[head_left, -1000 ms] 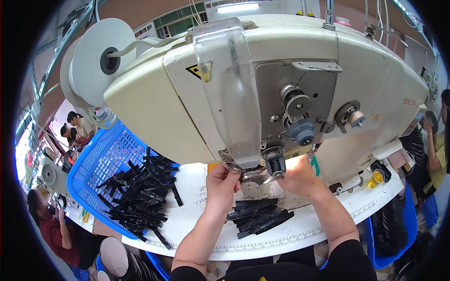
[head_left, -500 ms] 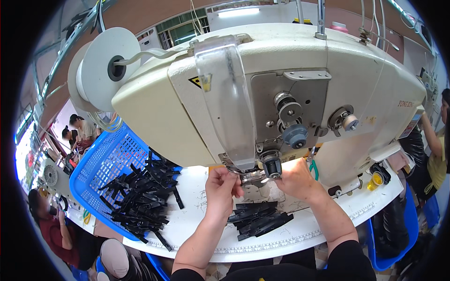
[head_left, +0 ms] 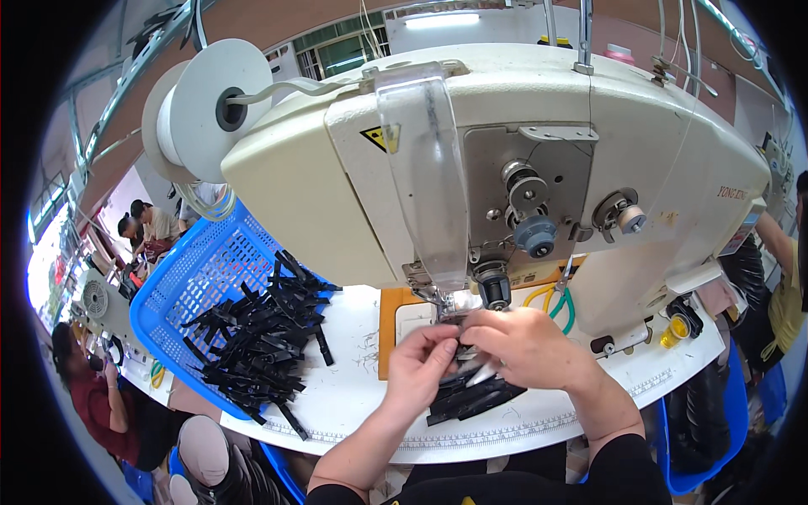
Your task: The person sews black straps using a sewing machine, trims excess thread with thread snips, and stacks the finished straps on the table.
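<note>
My left hand [head_left: 421,364] and my right hand [head_left: 530,347] meet just in front of the needle area of a cream sewing machine [head_left: 337,219]. The left thumb and forefinger pinch what looks like a small black strip, mostly covered by the fingers. Curled beside them, my right hand has a pale, pointed tool [head_left: 481,374] sticking out under its fingers; its kind cannot be made out. Below both hands a small stack of black fabric strips [head_left: 475,399] lies on the white table. The machine's presser area is partly behind the fingers.
A blue basket [head_left: 150,316] at the left spills a heap of black strips [head_left: 261,345] onto the table. Scissors with yellow and green handles [head_left: 569,312] lie behind my right hand. A yellow oil bottle [head_left: 674,332] stands farther right. Other people sit at both sides.
Both hands have come back from under the needle toward me and together over the stack. The orange-edged plate and the scissors show more now. The view has shifted slightly.
</note>
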`<state>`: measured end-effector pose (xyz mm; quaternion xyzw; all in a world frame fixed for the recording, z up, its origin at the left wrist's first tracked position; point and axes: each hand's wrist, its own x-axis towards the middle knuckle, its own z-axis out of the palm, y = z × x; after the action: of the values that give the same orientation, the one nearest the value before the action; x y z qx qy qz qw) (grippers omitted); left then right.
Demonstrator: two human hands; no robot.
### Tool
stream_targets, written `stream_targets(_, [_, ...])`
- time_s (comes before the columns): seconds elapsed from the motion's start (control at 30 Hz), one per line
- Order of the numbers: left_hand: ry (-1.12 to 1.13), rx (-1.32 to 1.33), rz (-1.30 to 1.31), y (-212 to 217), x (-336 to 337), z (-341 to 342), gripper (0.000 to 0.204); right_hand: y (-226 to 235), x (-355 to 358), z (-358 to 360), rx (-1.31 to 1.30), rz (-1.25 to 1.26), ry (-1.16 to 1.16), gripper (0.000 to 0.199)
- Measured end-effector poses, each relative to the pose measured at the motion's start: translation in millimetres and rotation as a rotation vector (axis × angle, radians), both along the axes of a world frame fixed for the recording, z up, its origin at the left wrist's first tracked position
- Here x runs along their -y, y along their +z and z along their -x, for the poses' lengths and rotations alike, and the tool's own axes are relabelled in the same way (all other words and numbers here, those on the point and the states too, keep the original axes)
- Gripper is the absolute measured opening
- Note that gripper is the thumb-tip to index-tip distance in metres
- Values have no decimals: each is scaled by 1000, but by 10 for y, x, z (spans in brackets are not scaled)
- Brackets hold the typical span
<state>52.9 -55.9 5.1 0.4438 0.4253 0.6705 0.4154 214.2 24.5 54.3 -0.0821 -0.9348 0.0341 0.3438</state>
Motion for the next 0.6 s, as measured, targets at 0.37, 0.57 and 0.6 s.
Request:
stream_targets(0.37, [-93,-122,149,308,-269,355,12,-92,-197,96,-194,-117,-109,34])
stream_targets(0.57, [-36,-100,117,329,-389,404,5,-132,-318,136,-189,-107,-128,41])
stream_targets(0.6, [-52,-125,135,326,-404,413,5,-146,-337,139,-185,-92,-128,43])
